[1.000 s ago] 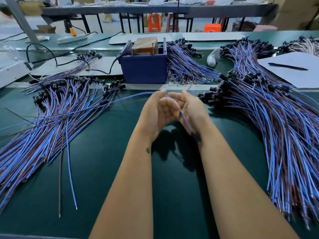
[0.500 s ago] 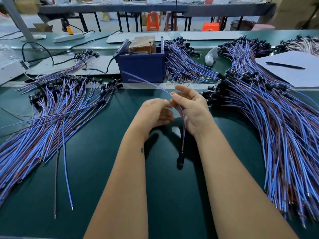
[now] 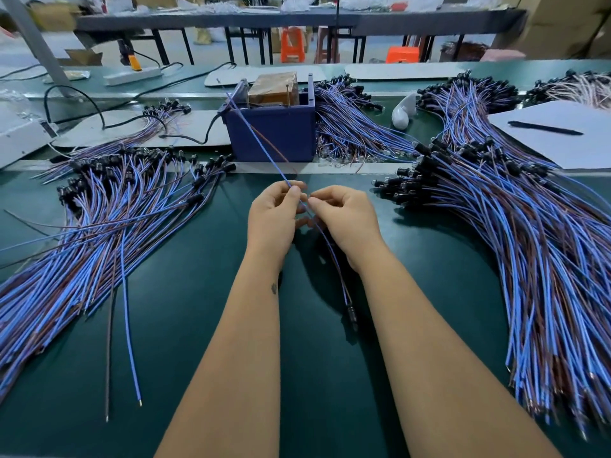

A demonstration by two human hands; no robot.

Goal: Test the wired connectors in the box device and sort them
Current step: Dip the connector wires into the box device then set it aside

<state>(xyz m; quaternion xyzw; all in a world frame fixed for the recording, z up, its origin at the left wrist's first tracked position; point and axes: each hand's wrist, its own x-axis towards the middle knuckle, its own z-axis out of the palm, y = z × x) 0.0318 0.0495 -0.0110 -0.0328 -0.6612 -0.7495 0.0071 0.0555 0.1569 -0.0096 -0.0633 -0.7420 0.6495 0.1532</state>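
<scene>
both hands (image 3: 310, 213) pinch one wire (image 3: 261, 143), its connector (image 3: 351, 315) blurred.

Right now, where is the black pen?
In the head view the black pen lies at the far right, on the white sheet of paper, behind the right pile of wired connectors and right of the blue box device.

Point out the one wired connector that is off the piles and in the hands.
It is the blue-and-brown wired connector pinched by both the left hand and right hand; its wire ends reach toward the blue box device, while its black connector end hangs between the forearms.
</scene>
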